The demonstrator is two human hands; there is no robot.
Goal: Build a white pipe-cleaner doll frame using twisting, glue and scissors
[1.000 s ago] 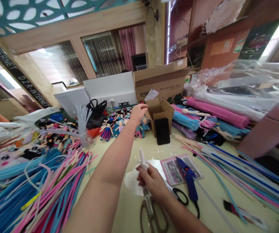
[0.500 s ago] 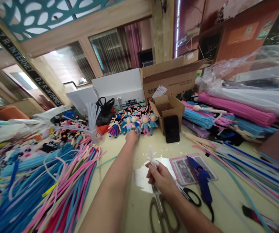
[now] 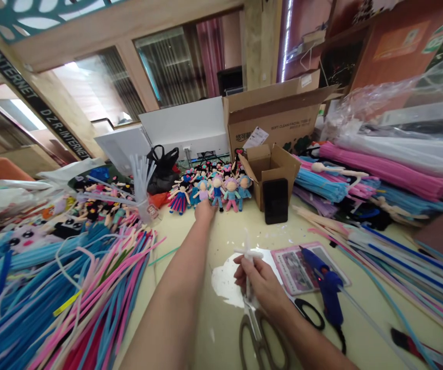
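My left hand (image 3: 205, 210) reaches to the front row of small pipe-cleaner dolls, at the feet of a doll with a lilac top (image 3: 203, 196). Its fingers are mostly hidden, so their grip does not show. Beside it stands a doll in a blue vest (image 3: 217, 192). Nearer to me, my right hand (image 3: 258, 277) is closed on a white pipe-cleaner figure (image 3: 250, 254) with a cross-like shape. Under that hand, grey-handled scissors (image 3: 259, 334) lie on the table, next to a white patch (image 3: 225, 280).
A blue glue gun (image 3: 326, 282) rests over a pink-edged card (image 3: 294, 264), near black-handled scissors (image 3: 309, 314). A black phone (image 3: 275, 201) leans on a small cardboard box (image 3: 267, 169). Pipe cleaners lie in heaps at left (image 3: 63, 288) and right (image 3: 402, 262). Glue sticks stand in a cup (image 3: 143, 209).
My left hand has shifted slightly left, from the blue-vested doll towards the lilac-topped one. My right hand keeps the white figure, now tilted a little differently. The camera view has shifted slightly.
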